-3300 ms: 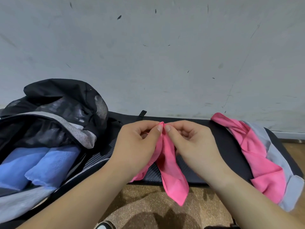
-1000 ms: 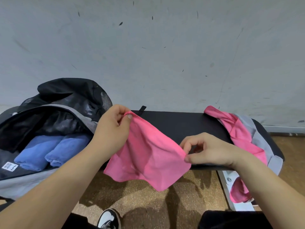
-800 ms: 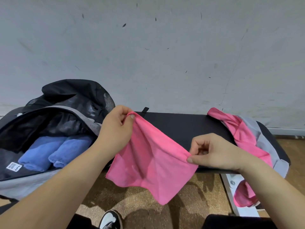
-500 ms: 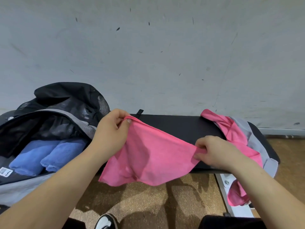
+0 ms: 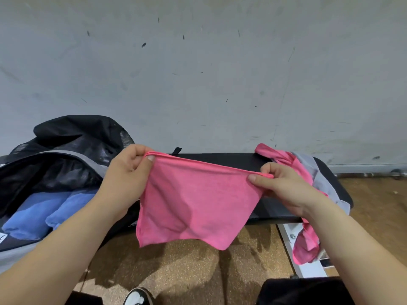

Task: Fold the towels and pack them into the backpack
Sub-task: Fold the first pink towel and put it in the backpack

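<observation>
A pink towel (image 5: pixel 196 203) hangs spread in front of me above the black bench (image 5: pixel 222 158). My left hand (image 5: pixel 126 175) pinches its upper left corner and my right hand (image 5: pixel 284 186) pinches its upper right corner, so the top edge is stretched between them. The black and grey backpack (image 5: pixel 66 146) lies open at the left, with two rolled blue towels (image 5: pixel 44 212) inside. A heap of pink and grey towels (image 5: pixel 308 170) lies on the bench's right end, partly hanging over its edge.
A grey scuffed wall (image 5: pixel 198 73) stands right behind the bench. Brown floor (image 5: pixel 187 271) lies below. A white bench leg (image 5: pixel 295 249) shows at lower right, and my shoe (image 5: pixel 136 297) at the bottom edge.
The bunched pink towel has been opened out. My right hand slid along the top edge to the right corner, and both hands pulled the edge taut and level.
</observation>
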